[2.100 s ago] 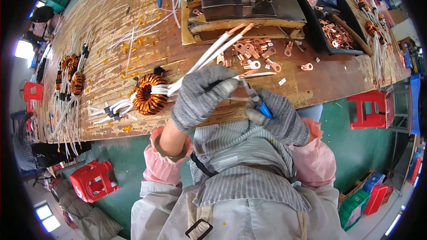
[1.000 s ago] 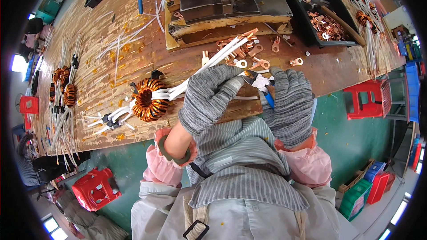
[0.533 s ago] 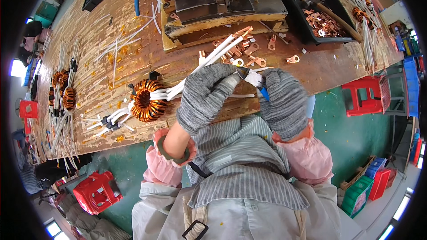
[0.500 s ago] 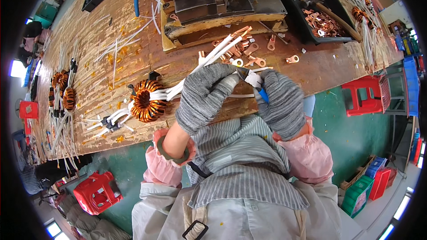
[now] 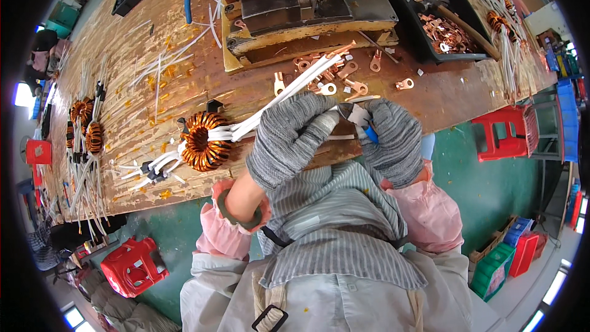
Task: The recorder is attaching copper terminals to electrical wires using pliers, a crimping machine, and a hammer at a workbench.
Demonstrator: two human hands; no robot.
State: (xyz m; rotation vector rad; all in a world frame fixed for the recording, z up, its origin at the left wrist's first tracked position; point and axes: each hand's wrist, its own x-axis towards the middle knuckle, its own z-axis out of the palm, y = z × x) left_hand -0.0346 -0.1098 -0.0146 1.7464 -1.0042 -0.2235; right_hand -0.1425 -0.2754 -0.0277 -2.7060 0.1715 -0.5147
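My left hand (image 5: 287,141), in a grey knit glove, is closed around the white insulated leads (image 5: 261,117) of a coil. The coil (image 5: 212,155) is a ring wound with copper wire, lying on the bench to the left. Bare copper shows at the tips of the leads, which point up and right past my glove. My right hand (image 5: 393,141), gloved alike, grips a small tool (image 5: 371,134) with a blue handle, a white-wrapped middle and a dark metal tip. That tip meets my left fingertips; whether it touches a wire there is hidden.
Loose copper ring lugs (image 5: 348,69) lie just beyond my hands. Behind them stands a metal press (image 5: 307,15). A black bin (image 5: 458,56) at the right holds more lugs. Other wound coils (image 5: 94,135) lie at the left. Red stools (image 5: 501,132) stand beside the bench.
Both hands have shifted slightly right. The copper-tipped leads, spread apart before, now lie closer together and reach farther right. The tool's tip has turned a little.
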